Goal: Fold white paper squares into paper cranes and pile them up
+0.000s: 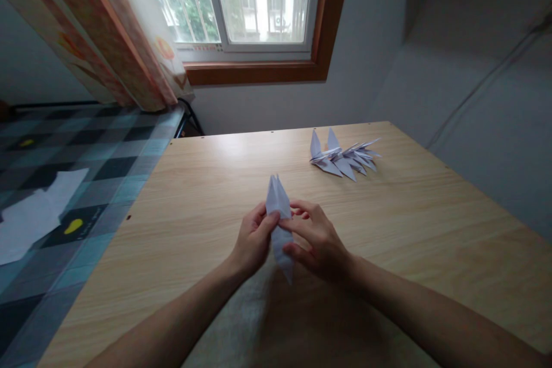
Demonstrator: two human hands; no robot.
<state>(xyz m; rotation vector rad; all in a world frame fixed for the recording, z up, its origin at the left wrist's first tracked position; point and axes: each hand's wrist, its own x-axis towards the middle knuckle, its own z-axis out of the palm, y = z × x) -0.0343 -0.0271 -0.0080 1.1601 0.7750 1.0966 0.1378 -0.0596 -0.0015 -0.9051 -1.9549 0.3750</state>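
Observation:
A white folded paper piece [278, 200], long and pointed at both ends, is held over the near half of the wooden table [194, 195]. Its upper end splits into narrow tips. My left hand [253, 237] grips it from the left, thumb pressed on its front near the middle. From the right, my right hand [321, 241] has its index finger and thumb against the paper, with the other fingers curled partly behind it. Farther back on the right of the table lies a cluster of pointed folded paper pieces [342, 158].
To the left, a bed with a checked cover [116, 159] adjoins the table, with white paper sheets [38, 213] lying on it. A curtain [116, 29] hangs beside the barred window [259, 0]. A wall [487, 126] runs along the table's right side.

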